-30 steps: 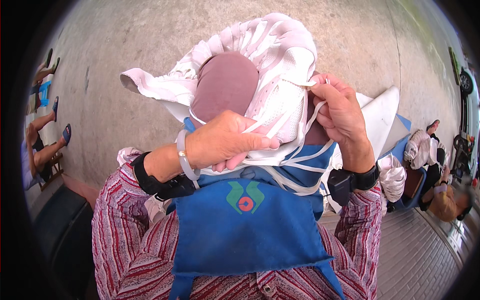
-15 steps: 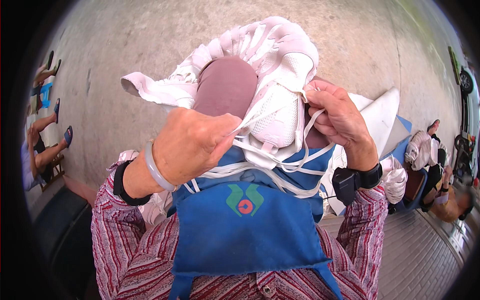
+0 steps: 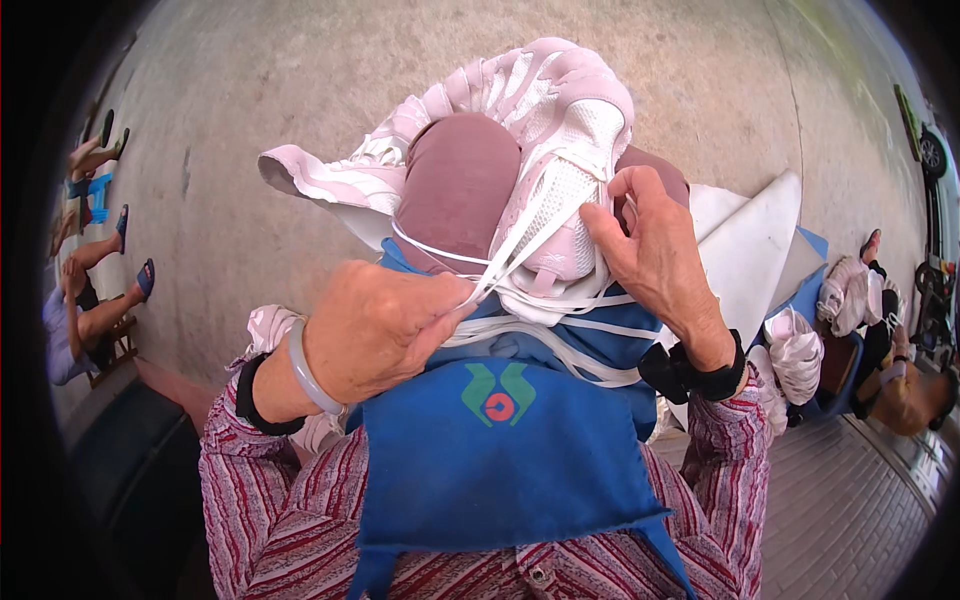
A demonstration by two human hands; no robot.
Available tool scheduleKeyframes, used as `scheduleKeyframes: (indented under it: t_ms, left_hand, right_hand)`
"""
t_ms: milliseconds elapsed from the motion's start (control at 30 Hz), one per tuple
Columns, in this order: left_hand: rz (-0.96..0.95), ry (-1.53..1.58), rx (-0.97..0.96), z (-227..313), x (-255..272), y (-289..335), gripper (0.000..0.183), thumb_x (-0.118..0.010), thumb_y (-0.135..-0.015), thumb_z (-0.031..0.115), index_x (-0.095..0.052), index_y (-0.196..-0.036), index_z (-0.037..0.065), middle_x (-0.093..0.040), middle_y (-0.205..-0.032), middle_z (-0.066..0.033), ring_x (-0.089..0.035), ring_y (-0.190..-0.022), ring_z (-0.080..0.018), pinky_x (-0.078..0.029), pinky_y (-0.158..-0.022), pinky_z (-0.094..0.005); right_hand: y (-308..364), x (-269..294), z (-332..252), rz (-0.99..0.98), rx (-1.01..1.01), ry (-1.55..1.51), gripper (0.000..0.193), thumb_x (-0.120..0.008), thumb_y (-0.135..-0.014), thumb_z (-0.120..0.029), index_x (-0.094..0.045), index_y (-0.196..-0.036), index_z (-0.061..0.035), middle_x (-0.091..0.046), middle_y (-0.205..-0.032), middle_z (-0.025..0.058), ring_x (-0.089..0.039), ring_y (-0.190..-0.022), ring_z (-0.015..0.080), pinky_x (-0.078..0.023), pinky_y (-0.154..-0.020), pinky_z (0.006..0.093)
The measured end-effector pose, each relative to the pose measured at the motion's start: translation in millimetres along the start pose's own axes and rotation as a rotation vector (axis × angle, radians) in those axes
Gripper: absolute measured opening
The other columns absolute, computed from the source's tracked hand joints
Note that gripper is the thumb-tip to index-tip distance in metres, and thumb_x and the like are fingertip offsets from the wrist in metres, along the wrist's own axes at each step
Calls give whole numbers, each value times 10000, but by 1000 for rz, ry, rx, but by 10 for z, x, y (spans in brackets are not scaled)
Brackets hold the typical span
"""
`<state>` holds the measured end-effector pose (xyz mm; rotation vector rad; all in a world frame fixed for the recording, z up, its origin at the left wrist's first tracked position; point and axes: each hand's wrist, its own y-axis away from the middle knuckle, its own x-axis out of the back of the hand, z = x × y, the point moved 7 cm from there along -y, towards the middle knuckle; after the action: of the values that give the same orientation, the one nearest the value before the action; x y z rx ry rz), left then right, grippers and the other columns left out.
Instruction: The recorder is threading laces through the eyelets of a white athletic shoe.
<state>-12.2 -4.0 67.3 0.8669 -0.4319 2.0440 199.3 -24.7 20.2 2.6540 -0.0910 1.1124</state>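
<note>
White laces [image 3: 491, 277] seem partly threaded through the shoe upper [image 3: 575, 187] between the knees [image 3: 460, 180], lengths loose, untied. Left hand [image 3: 385, 330] pinches laces; whether right hand [image 3: 655, 250] grips, I cannot tell.

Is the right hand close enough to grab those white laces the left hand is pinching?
Probably yes: the right hand is at the pink-and-white shoe upper, where the white laces stretch across toward the left hand, and nothing seems to block it.

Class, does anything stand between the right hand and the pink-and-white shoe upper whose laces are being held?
Nothing visible does: the right hand is at the right edge of the shoe upper. The white laces run leftward to the left hand.
</note>
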Motion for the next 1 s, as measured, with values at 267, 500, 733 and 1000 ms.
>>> scheduleKeyframes:
  t_ms: [267,500,733,1000]
  left_hand:
    - [-118,213,-8,50,-425,-66,168,-578,-925,189,-582,-836,47,-559,-645,-166,-543,-572,-370,-412,-508,-430]
    - [-201,536,95,79,-155,-60,256,-547,-956,221,-644,-834,19,-539,-593,-82,-516,-518,-230,-406,-516,-334]
    - [-204,919,412,-138,-49,79,298,-523,-987,244,-683,-875,19,-510,-615,44,-431,-554,-33,-346,-495,-211]
    - [-423,689,82,168,-77,56,262,-560,-966,235,-697,-874,32,-559,-610,-36,-498,-515,-107,-385,-495,-257]
  right_hand:
    - [-108,20,34,189,187,141,133,-545,-840,-65,-493,-868,54,-562,-759,286,-581,-729,458,-472,-658,489]
    - [-29,-16,53,246,186,63,129,-544,-864,-82,-520,-924,30,-569,-784,265,-584,-727,446,-475,-651,479]
    - [107,-2,-83,368,326,222,145,-568,-895,-155,-551,-974,-35,-573,-778,155,-610,-659,348,-508,-579,427]
    - [106,-73,-71,283,334,280,205,-584,-904,-201,-578,-1021,-33,-581,-772,148,-613,-624,328,-506,-522,393]
